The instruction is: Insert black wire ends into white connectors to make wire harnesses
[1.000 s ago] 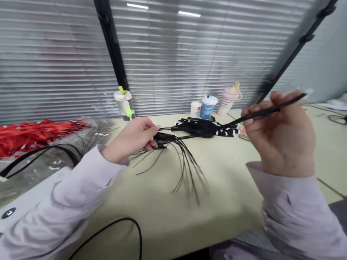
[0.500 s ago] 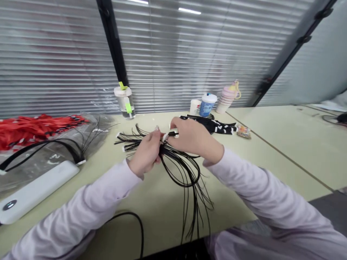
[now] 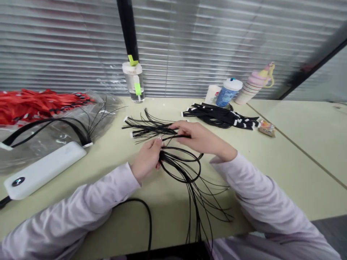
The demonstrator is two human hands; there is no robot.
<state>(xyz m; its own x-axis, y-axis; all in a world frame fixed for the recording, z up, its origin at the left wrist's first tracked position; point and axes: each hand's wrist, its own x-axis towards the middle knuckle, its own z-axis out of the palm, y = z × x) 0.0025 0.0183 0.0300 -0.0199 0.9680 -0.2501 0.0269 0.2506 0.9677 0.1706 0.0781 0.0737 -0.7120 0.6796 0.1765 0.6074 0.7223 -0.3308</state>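
My left hand (image 3: 145, 158) is closed around a looped bundle of black wires (image 3: 180, 168). Its coils hang to the right of my fingers, and the loose ends fan out toward the table's front edge. Just to the right, my right hand (image 3: 199, 138) pinches a thin black strand that runs across to my left thumb. Behind both hands more black wires (image 3: 151, 128) lie on the table, with white connectors at their left ends. My right fingertips are close to these wires; whether they touch cannot be made out.
Black cables with white connectors (image 3: 222, 116) lie at the back. Behind stand a water bottle (image 3: 134, 83), a paper cup (image 3: 212, 94), a blue cup (image 3: 227, 94) and a pink bottle (image 3: 252, 86). At left are red cables (image 3: 40, 104), plastic film (image 3: 62, 133) and a white power bank (image 3: 46, 169).
My right hand has drawn apart from my left, with a strand stretched between them. The white piece seen between my fingers is out of sight. The view has shifted.
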